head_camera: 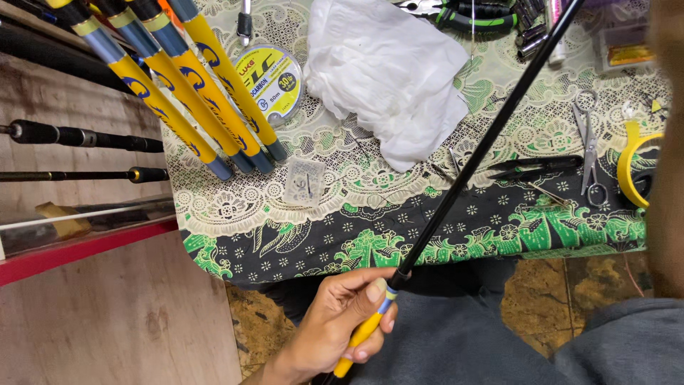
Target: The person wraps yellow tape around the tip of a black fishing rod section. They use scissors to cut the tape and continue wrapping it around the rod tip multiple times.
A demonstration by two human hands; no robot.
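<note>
The left hand [335, 324] is clamping the yellow grip of a long black fishing rod [484, 150], angling it over the patterned green cloth-covered table [442, 228] beside the crumpled white cloth [388, 75]; the right hand is hidden from view.

A round spool of line [274, 82] with a yellow-and-white disc label lies at eleven o'clock on the patterned cloth [499, 221]. A small clear packet [304, 181] sits below it. At two o'clock, a clear box [625, 48] shows a yellow-red label.
</note>
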